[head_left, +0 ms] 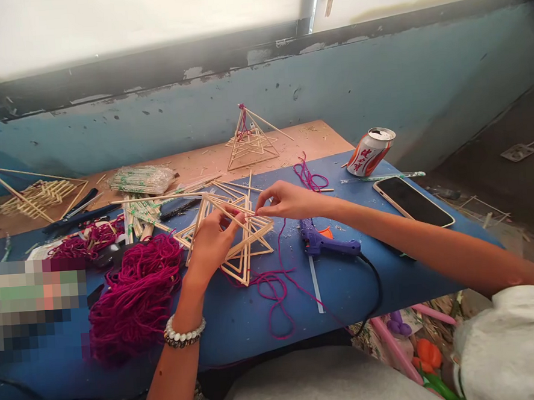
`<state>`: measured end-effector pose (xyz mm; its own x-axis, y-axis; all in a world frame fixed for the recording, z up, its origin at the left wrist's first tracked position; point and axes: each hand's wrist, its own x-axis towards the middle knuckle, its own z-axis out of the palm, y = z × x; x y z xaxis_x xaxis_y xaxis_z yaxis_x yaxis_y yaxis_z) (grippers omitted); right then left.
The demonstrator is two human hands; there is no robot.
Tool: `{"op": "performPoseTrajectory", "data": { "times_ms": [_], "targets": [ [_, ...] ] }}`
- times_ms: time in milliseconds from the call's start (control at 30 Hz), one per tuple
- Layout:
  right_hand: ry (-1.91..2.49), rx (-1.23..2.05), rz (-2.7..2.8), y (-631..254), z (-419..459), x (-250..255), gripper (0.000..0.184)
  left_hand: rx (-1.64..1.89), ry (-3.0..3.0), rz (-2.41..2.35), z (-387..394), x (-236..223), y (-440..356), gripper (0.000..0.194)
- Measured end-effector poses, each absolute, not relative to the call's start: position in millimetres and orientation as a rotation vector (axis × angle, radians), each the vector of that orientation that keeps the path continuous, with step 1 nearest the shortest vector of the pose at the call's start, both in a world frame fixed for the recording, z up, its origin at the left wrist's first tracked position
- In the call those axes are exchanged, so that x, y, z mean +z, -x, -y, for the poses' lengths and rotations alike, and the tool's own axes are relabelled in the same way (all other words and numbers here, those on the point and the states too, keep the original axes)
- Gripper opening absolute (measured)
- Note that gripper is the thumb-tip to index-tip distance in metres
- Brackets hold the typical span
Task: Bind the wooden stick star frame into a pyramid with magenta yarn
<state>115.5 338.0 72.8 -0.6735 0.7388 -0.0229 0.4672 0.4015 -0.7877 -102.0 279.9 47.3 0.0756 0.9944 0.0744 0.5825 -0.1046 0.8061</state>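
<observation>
This looks like a modest craft workshop, for around the glue gun [326,241] on the blue table [239,343] lie heaped yarn [136,286] and packed sticks [139,179] to its left, a stick pyramid [251,142] and scuffed wall [404,77] beyond it, and litter [445,193] to its right.

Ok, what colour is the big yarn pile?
The big yarn pile is deep magenta; the head view shows it.

A head-worn camera looks forward and down across the table [232,323].
</observation>
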Motion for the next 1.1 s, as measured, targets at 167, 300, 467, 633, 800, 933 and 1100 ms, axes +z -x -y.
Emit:
{"op": "performPoseTrajectory", "data": {
  "times_ms": [167, 300, 467, 633, 800, 933, 1100],
  "targets": [
    [0.952, 1.142, 2.439, -120.4, -324.5, 82.1, 0.023, 0.912, -1.701, -1.519, -280.7, 46.8, 102.4, 0.034],
    [0.951, 1.079, 2.530, -121.4, -319.5, 89.8, 0.021, 0.936, -1.689, -1.479, -281.0, 48.2, 102.1, 0.033],
    [0.915, 0.944, 2.600, -113.0, -324.0, 93.4, 0.026, 0.935, -1.727, -1.467, -282.3, 46.0, 103.2, 0.028],
    [1.020, 0.920, 2.517, -98.4, -332.3, 88.1, 0.021, 0.911, -1.797, -1.464, -281.8, 47.3, 101.2, 0.024],
    [0.999, 1.181, 2.422, -94.3, -339.5, 79.3, 0.021, 0.911, -1.837, -1.500, -280.9, 50.8, 99.8, 0.024],
    [0.980, 1.312, 2.350, -96.1, -341.7, 76.8, 0.021, 0.954, -1.839, -1.514, -281.1, 51.8, 100.4, 0.022],
    [1.028, 1.075, 2.407, -95.0, -332.1, 75.9, 0.022, 1.015, -1.806, -1.479, -281.5, 49.7, 100.5, 0.024]
  ]
}}
